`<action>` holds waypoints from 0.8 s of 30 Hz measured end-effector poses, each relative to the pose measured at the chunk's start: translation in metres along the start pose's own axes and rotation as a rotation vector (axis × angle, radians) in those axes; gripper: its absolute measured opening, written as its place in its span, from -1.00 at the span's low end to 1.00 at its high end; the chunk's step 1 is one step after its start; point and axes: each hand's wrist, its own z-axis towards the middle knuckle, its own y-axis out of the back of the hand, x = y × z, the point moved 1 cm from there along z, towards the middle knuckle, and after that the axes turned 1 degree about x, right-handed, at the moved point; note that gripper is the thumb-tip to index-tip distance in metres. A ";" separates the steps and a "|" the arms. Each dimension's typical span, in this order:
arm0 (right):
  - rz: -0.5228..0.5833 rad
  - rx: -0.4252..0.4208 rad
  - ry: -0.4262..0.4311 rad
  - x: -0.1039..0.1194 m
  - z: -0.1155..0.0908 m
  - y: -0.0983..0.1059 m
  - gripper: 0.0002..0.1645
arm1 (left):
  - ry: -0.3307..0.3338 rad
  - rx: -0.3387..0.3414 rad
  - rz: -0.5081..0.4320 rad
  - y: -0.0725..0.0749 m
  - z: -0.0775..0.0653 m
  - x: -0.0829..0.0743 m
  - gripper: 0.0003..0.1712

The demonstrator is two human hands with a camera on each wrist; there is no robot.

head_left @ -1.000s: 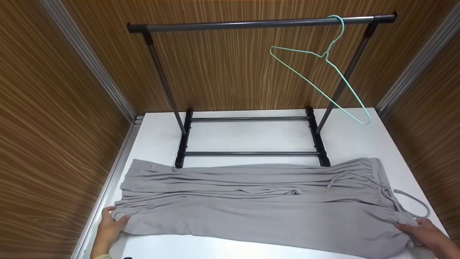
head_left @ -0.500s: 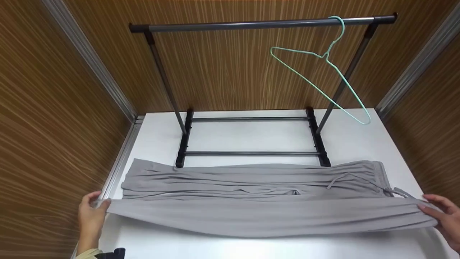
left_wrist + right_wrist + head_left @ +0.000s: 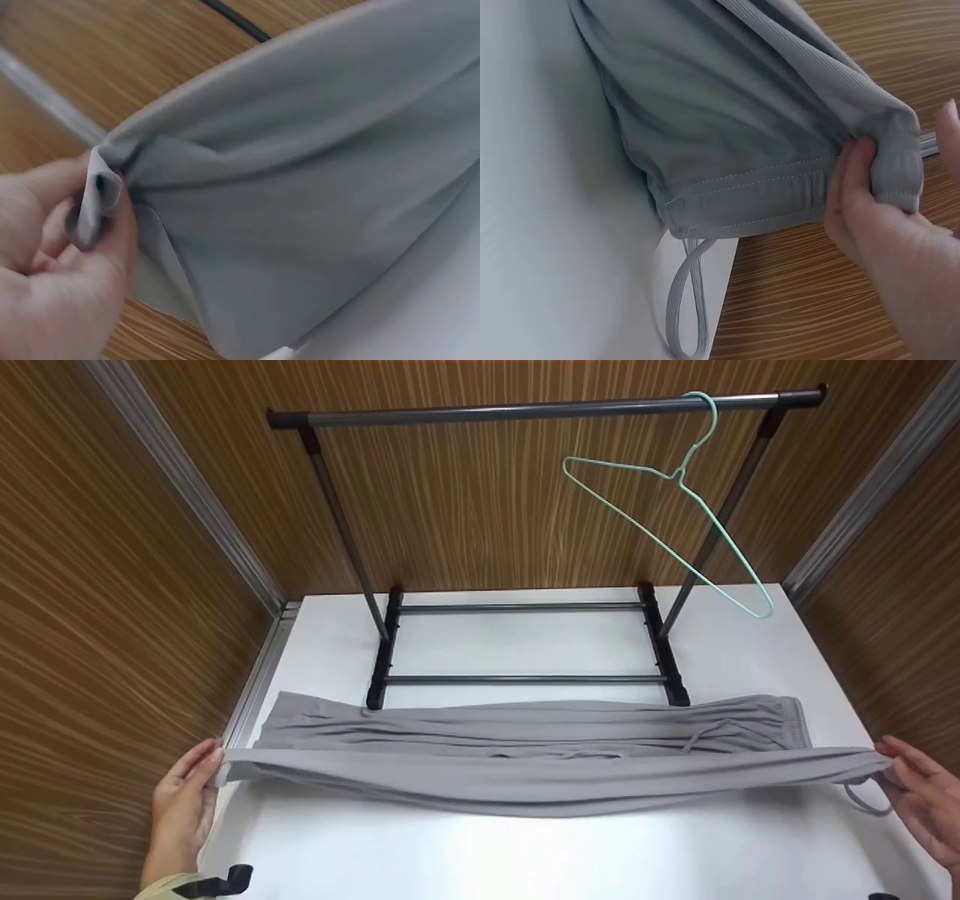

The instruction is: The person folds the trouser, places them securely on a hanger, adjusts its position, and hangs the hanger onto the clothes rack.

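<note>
A pair of grey drawstring pants (image 3: 525, 720) stretches across the white table, waistband to the right. Its near leg is raised and sags between my two hands. At the left end, my left hand (image 3: 180, 806) pinches the leg hem (image 3: 96, 199) between thumb and fingers; the left wrist view shows the cloth bunched there. My right hand (image 3: 926, 799) grips the stitched waistband (image 3: 761, 199) at the other end. A loop of drawstring (image 3: 676, 307) dangles beneath the waistband in the right wrist view. The far leg lies flat, partly covered by the raised one.
Behind the pants stands a dark metal garment rack (image 3: 525, 411), its base bars on the white table (image 3: 517, 859). One mint-green wire hanger (image 3: 649, 531) hangs near the rail's right end. Wood-grain panels (image 3: 112, 645) enclose the left, back and right sides.
Both hands have lifted the near edge of the pants off the table and carried it away from me, toward the far leg. The hanger and rack stay put.
</note>
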 end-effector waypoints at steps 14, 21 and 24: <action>-0.481 -0.339 0.049 -0.005 0.030 -0.013 -0.60 | -0.157 -0.135 0.717 -0.010 0.008 0.009 -0.61; -0.649 -0.530 0.003 0.004 0.038 -0.011 -0.80 | -0.177 -0.292 0.708 -0.023 0.017 -0.003 -0.72; -0.750 -0.627 -0.090 0.007 0.043 -0.008 -0.61 | -0.119 -0.331 0.595 -0.028 0.025 -0.008 -0.75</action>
